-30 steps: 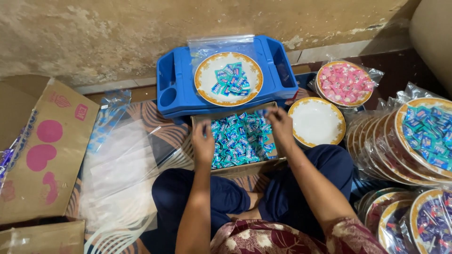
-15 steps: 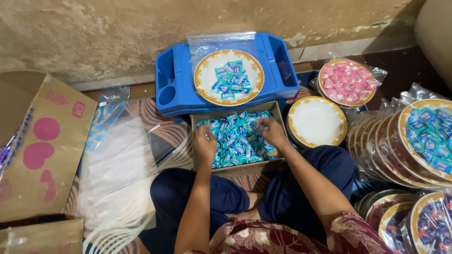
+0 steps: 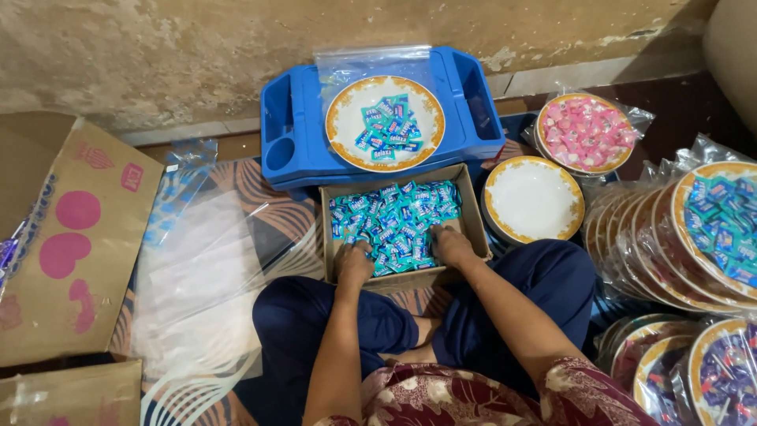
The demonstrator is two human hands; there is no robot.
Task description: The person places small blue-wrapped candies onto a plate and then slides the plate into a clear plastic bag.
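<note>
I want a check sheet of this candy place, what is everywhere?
Surface: patterned floor mat, partly under clear plastic bags.
Job's things: cardboard box full of blue wrapped candies; gold-rimmed plate of candies on blue tray; empty plate.
Clutter: bagged plate of pink candies; stacked bagged plates at the right; flattened carton with pink shapes.
Grippers: left hand and right hand both down in the box's candies, grip unclear.
Cables: nothing seen.
Surroundings: rough, stained wall behind; the person sits cross-legged.
</note>
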